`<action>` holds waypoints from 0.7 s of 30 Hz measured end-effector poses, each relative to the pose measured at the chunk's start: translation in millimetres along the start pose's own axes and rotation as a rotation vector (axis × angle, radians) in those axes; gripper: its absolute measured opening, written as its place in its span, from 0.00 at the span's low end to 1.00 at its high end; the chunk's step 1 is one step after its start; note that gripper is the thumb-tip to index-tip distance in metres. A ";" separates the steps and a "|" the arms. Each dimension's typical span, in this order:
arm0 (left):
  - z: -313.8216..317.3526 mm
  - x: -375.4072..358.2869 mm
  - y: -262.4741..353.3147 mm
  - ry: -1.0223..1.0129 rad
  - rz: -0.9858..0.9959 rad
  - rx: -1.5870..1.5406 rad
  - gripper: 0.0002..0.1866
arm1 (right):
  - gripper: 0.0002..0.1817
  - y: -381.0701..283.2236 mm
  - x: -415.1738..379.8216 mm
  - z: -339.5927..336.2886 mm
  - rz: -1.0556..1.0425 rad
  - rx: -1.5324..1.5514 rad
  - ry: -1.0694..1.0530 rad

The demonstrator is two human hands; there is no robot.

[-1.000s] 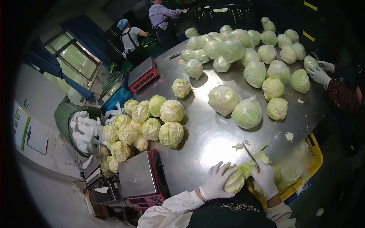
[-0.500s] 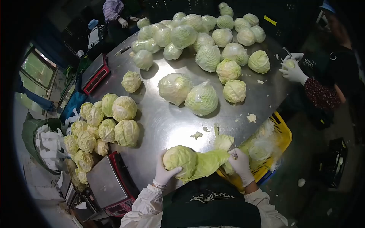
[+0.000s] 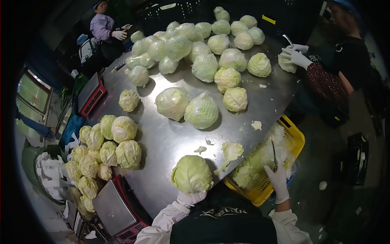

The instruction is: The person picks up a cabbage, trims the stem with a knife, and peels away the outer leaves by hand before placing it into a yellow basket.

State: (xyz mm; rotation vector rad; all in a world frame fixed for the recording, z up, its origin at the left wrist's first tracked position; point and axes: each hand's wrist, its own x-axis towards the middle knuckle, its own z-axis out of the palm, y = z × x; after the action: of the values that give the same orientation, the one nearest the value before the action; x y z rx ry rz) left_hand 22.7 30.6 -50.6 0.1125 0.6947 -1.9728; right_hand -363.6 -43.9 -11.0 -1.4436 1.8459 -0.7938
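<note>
A round green cabbage (image 3: 191, 174) rests in my gloved left hand (image 3: 191, 198), which cups it from below at the near edge of the steel table. My gloved right hand (image 3: 278, 183) is closed around a knife (image 3: 274, 152), its blade pointing up and away from me. That hand hangs over the near side of a yellow basket (image 3: 300, 140) with leaf trimmings and plastic wrap inside. On the table edge between my hands lies a torn cabbage leaf (image 3: 232, 151), with small scraps (image 3: 200, 150) beside it.
Wrapped cabbages (image 3: 202, 110) cover the table's middle and far side. Bare cabbages (image 3: 128, 154) are heaped at left, by a red-edged scale (image 3: 115, 207); another scale (image 3: 91, 95) stands farther back. At right, a co-worker's gloved hands (image 3: 298, 57) hold a blade and cabbage. Another person (image 3: 103, 28) stands behind.
The large outer leaf has come off the cabbage and left my right hand. My right hand has moved right, over the basket, the knife now plainly visible. My left hand has shifted beneath the cabbage.
</note>
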 end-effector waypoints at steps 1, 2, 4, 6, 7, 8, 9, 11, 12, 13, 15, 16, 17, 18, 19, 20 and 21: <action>6.1 3.1 -4.7 -0.004 -0.074 -0.034 0.41 | 0.35 -4.4 -3.0 7.4 0.064 0.136 -0.086; 12.9 5.7 -9.2 0.000 -0.080 -0.030 0.41 | 0.35 -10.9 -8.6 14.9 0.068 0.140 -0.079; 31.6 9.4 -23.1 -0.060 -0.273 0.010 0.41 | 0.31 -44.6 -20.6 27.9 0.091 0.470 -0.164; 35.7 12.7 -29.7 -0.029 -0.308 -0.025 0.41 | 0.27 -90.6 -28.1 24.2 0.143 0.491 -0.316; 36.8 14.1 -31.8 -0.003 -0.339 -0.064 0.42 | 0.26 -86.3 -30.4 35.9 -0.004 0.526 -0.321; 36.6 14.9 -33.7 0.001 -0.345 -0.062 0.42 | 0.26 -84.1 -29.6 45.5 -0.090 0.567 -0.354; 35.4 14.6 -35.8 0.032 -0.340 -0.066 0.41 | 0.27 -90.4 -30.2 48.6 -0.143 0.605 -0.413; 28.5 12.2 -37.2 0.066 -0.338 -0.071 0.41 | 0.28 -104.0 -28.7 52.6 -0.193 0.641 -0.471; 23.5 10.3 -36.4 0.080 -0.356 -0.048 0.41 | 0.35 -109.9 -27.9 54.5 -0.223 0.644 -0.563; 18.9 8.3 -35.5 0.092 -0.373 -0.024 0.41 | 0.41 -114.3 -28.1 57.4 -0.254 0.646 -0.657; 12.5 4.6 -36.4 0.087 -0.366 -0.018 0.41 | 0.46 -115.9 -29.8 69.1 -0.299 0.621 -0.671; 10.3 2.5 -38.3 0.079 -0.358 -0.012 0.41 | 0.50 -115.0 -30.7 76.7 -0.345 0.595 -0.685; 8.3 0.2 -40.4 0.071 -0.350 -0.008 0.41 | 0.54 -112.8 -32.2 85.6 -0.213 0.826 -0.823; 11.3 -1.6 -44.7 0.063 -0.341 -0.003 0.41 | 0.54 -113.3 -33.2 87.0 -0.208 0.827 -0.826; 14.9 -3.2 -48.2 0.055 -0.333 0.001 0.41 | 0.52 -113.9 -33.9 87.6 -0.083 0.950 -0.886; 20.7 -5.6 -49.3 0.058 -0.331 -0.003 0.41 | 0.50 -114.0 -34.7 88.2 0.046 1.071 -0.942; 43.7 -6.6 -56.5 0.266 -0.260 0.178 0.40 | 0.50 -107.6 -36.9 94.9 0.052 1.071 -0.943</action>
State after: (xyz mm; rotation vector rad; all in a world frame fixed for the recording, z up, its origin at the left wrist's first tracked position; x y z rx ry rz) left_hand -12.4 32.1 12.0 0.4177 0.7308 -2.2941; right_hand -219.3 -36.6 21.5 -0.7853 0.5419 -0.6982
